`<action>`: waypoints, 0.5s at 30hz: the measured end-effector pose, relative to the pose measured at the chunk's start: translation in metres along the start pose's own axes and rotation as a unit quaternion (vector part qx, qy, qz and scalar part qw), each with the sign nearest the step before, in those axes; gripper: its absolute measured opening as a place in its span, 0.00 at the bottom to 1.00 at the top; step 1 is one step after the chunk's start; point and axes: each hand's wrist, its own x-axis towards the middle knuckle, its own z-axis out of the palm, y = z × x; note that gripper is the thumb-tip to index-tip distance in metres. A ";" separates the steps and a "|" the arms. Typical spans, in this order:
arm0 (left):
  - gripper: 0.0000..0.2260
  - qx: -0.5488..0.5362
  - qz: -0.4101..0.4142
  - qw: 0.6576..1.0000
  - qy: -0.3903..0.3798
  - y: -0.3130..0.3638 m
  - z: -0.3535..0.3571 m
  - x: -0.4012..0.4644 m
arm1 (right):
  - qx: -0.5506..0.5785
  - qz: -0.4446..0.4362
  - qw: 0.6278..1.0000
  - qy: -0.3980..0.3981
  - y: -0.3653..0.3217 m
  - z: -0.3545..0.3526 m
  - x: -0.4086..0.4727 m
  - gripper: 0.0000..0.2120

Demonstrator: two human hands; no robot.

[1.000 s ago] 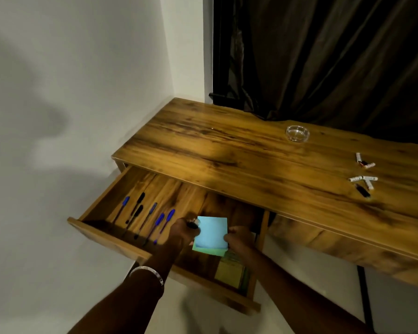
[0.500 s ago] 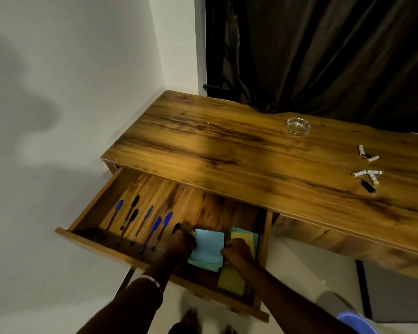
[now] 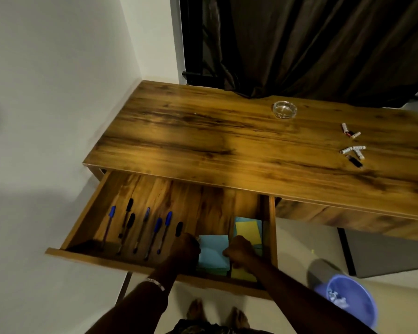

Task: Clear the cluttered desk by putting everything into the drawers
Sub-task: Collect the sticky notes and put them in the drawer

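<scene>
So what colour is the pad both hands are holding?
Light blue pad, seen in the head view.

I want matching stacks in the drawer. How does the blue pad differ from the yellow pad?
The blue pad is gripped at its sides by the left hand and right hand; the yellow pad lies untouched. The yellow pad sits nearer the drawer's right wall, the blue pad beside it. Both are squarish paper pads lying flat.
</scene>
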 end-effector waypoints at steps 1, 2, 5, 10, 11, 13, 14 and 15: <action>0.11 0.005 -0.002 1.000 -0.006 -0.001 -0.001 -0.001 | -0.006 0.003 1.000 -0.002 -0.001 0.002 -0.001 0.18; 0.14 0.007 0.001 1.000 -0.007 -0.002 0.000 -0.001 | -0.016 -0.001 1.000 -0.001 0.000 0.003 -0.001 0.19; 0.15 0.017 0.001 1.000 -0.014 -0.004 0.000 -0.003 | -0.035 -0.014 0.999 0.004 -0.001 0.006 -0.004 0.22; 0.15 0.023 0.002 0.999 -0.022 0.000 0.000 -0.004 | -0.085 -0.034 0.995 0.040 -0.002 0.009 -0.008 0.24; 0.15 0.025 0.003 0.999 -0.024 -0.001 0.002 -0.004 | -0.092 -0.032 0.994 0.039 -0.003 0.010 -0.009 0.24; 0.15 0.026 0.015 0.999 -0.021 -0.002 0.001 -0.008 | -0.103 -0.033 0.993 0.040 -0.001 0.013 -0.009 0.24; 0.16 0.029 0.022 0.999 -0.027 -0.006 0.002 -0.006 | -0.104 -0.034 0.993 0.039 0.000 0.015 -0.008 0.24; 0.16 0.033 0.034 0.998 -0.033 -0.008 0.002 -0.006 | -0.103 -0.031 0.993 0.037 0.001 0.016 -0.009 0.25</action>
